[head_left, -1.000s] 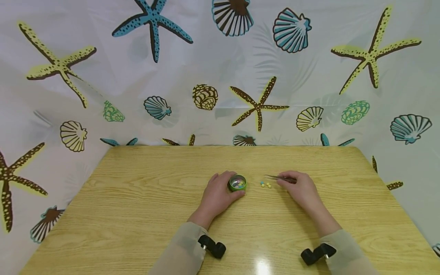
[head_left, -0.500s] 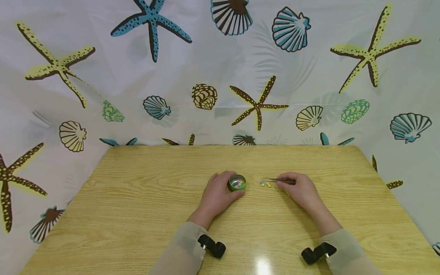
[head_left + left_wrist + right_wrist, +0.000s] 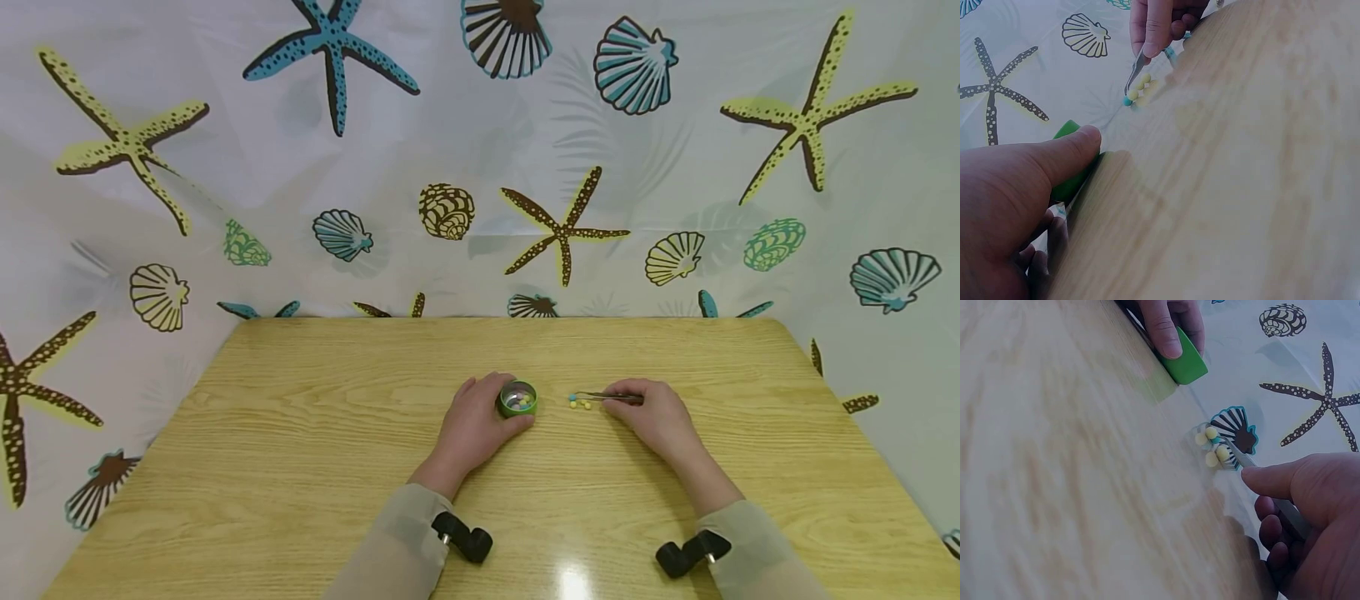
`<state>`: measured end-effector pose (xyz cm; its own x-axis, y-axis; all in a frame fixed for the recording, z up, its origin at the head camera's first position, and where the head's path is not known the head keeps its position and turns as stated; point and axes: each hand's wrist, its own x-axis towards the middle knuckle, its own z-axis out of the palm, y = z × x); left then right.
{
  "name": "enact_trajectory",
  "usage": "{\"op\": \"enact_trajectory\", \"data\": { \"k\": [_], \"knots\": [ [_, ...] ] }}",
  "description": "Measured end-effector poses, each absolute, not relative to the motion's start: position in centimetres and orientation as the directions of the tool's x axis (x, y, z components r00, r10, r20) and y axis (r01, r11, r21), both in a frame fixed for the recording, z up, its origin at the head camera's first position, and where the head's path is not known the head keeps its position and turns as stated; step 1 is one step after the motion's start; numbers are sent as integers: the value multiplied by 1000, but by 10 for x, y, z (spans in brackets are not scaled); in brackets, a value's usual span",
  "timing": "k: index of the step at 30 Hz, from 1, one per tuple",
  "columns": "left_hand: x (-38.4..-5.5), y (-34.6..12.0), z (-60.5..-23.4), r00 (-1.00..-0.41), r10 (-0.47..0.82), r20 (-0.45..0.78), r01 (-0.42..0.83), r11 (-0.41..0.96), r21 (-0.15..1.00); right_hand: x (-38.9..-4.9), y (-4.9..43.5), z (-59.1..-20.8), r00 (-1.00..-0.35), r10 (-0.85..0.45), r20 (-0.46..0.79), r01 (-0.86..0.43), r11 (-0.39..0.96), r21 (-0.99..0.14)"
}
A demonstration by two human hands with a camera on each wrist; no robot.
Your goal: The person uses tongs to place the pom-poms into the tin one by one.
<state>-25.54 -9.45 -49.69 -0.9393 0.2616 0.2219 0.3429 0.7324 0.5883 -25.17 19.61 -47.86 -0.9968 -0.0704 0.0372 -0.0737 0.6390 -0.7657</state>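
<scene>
Right hand (image 3: 654,414) pinches tweezers (image 3: 609,397), long axis pointing left, tips at the beads (image 3: 579,403). The cup (image 3: 517,399), gripped by left hand (image 3: 472,425), sits just beyond.

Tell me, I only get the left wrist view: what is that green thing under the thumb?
Observer: The head view shows a small round green tin, open on top, with pastel beads inside; the left hand curls round it.
Operator: Does the other hand hold just that metal point?
Observer: The right wrist view shows the right hand pinching tweezers, whose shaft runs back between its fingers.
Operator: Do the loose beads touch the tin?
Observer: No. In the head view the loose beads lie apart from it on the wooden table, between both hands.
</scene>
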Motion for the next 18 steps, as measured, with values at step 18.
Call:
{"op": "enact_trajectory", "data": {
  "k": [18],
  "knots": [
    [-255, -95, -497, -939, 260, 224, 343, 730, 591, -250, 195, -479, -999, -41, 28, -47, 630, -775]
  ]
}}
